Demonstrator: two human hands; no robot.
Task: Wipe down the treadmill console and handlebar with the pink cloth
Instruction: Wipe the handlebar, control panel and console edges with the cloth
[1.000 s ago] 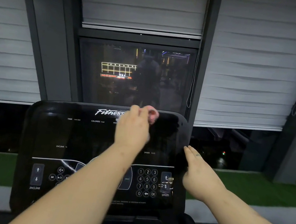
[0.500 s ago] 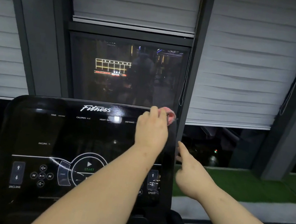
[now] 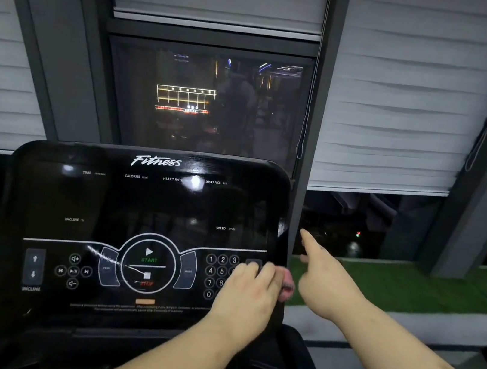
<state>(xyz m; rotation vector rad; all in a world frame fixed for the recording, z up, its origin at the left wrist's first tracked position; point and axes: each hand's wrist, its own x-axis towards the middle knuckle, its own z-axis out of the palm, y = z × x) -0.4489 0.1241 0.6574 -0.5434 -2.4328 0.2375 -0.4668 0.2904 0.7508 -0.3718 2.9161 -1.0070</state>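
Note:
The black treadmill console [image 3: 137, 209] with its dark screen and button panel fills the lower left. My left hand [image 3: 246, 295] grips the crumpled pink cloth [image 3: 286, 285] and presses it against the console's lower right edge, over the number keypad. Only a small bit of cloth shows past my fingers. My right hand [image 3: 325, 283] hovers just right of the console, its index finger stretched toward the console's right edge and holding nothing. The handlebar cannot be made out in the dark area below the console.
A dark window [image 3: 204, 102] with reflections stands behind the console, flanked by grey blinds [image 3: 400, 97] and a dark vertical frame post [image 3: 311, 131]. A strip of green turf [image 3: 410, 285] runs along the floor beyond.
My left hand has dragged the pink cloth from the console's top right corner down its right side to the keypad. My right hand stays beside the right edge.

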